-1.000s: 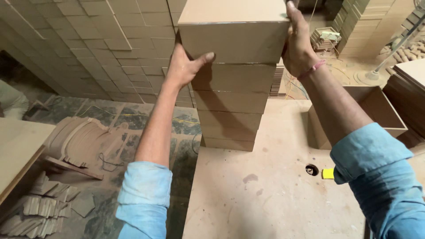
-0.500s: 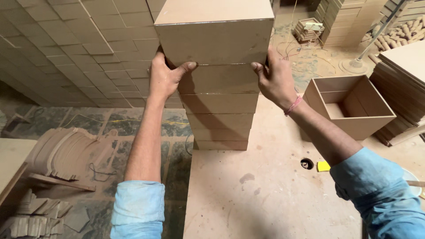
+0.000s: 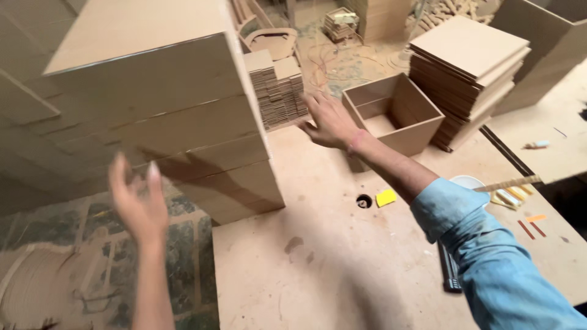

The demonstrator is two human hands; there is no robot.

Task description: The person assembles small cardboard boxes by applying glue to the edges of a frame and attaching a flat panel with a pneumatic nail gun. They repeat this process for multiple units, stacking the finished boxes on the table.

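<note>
both hands wide open, empty: left hand [image 3: 139, 201] near the box stack [image 3: 177, 122], right hand [image 3: 329, 121] beside the open box [image 3: 400, 125]

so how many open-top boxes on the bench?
1: an open-top fibreboard box stands at the workbench's far side, just right of the right hand. The tall stack of boxes at left shows only closed faces; others may be hidden.

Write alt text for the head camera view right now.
Both hands, left hand and right hand, hang open and empty beside a tall stack of fibreboard boxes on a workbench. An open box and a board stack sit behind.
</note>
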